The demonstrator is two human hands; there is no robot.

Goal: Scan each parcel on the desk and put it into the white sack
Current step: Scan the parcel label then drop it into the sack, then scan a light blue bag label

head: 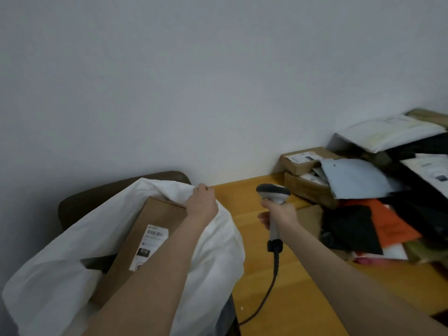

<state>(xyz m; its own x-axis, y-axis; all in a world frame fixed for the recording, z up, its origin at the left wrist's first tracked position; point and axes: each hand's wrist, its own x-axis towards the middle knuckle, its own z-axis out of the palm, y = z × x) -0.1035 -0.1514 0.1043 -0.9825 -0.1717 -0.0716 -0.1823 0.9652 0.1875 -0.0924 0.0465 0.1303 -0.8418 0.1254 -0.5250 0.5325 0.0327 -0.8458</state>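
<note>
Inside sack [213,258]: one box [150,229] (labelled)

parcel-sorting room: wooden desk [298,299] heaped with parcels [363,180]

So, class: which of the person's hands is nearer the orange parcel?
Right. The right hand holds the scanner just left of the orange parcel; the left hand grips the white sack.
</note>
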